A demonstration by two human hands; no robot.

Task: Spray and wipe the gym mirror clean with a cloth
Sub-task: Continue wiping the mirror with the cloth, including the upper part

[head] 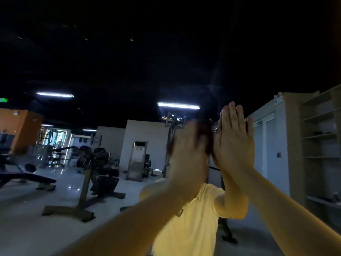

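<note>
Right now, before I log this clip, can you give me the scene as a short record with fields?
setting: dim gym reflected in the large wall mirror
left hand: blurred, seems flat on a dark red cloth
right hand: open, fingers straight, flat against the glass
spray bottle: none in view
reflection: person in a yellow polo shirt

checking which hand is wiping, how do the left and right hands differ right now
The left hand is motion-blurred; the right hand is sharp. The left hand presses a dark red cloth to the mirror; the right hand lies bare on the glass, fingers straight up. Both are raised at similar height.
</note>
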